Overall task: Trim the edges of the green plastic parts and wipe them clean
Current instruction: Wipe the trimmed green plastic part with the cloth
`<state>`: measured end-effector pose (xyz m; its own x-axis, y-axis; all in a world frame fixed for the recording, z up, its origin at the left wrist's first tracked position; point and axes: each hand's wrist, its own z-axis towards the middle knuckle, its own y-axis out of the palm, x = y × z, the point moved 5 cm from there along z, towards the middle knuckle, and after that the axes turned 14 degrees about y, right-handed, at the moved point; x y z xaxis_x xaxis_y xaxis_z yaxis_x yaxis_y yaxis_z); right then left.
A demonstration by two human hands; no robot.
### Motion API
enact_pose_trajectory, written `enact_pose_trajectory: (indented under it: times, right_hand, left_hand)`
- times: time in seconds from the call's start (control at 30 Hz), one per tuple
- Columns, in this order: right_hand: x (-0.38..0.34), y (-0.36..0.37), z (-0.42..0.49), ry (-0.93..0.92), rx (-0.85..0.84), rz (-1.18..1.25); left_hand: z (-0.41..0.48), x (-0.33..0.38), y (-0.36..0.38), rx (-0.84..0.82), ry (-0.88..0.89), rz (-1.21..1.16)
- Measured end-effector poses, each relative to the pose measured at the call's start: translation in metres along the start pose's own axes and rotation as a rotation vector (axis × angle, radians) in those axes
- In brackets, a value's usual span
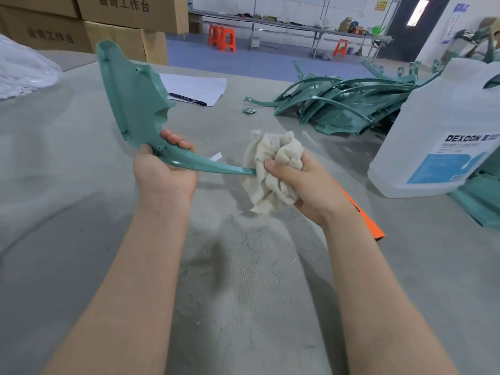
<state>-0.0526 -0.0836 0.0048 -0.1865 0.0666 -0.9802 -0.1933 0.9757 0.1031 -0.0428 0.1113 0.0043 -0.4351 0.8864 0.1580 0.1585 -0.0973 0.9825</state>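
Gripping curved green plastic part (132,104) at bend with left hand (165,174); clutching cream rag (273,163) round likely springy tip with right hand (305,185).

One cloth (273,169), one jug (438,125).

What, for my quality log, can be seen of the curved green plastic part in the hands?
The curved green plastic part is a glossy teal piece: a broad flat panel with screw bosses and holes, narrowing to a thin curved arm. It is held above the grey table, panel end up. The left hand grips its bend; the arm's tip vanishes into the crumpled white cloth gripped by the right hand.
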Motion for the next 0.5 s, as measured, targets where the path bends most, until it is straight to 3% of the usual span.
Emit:
enact_pose_trajectory:
  times: [0.17,0.33,0.43,0.5]
  right_hand:
    - [0.001,0.0,0.001,-0.032,0.154,-0.294]
    - [-0.002,-0.002,0.003,-0.124,0.315,-0.333]
    - [0.003,-0.007,0.005,-0.061,0.432,-0.247]
    - [0.008,-0.012,0.007,0.028,0.415,-0.089]
  left_hand:
    - [0.0,0.0,-0.002,0.003,0.005,0.013]
    - [-0.003,-0.006,0.0,-0.01,-0.026,0.01]
    - [-0.005,-0.011,0.001,-0.015,-0.033,0.021]
    - [-0.006,-0.011,0.001,-0.025,-0.027,0.029]
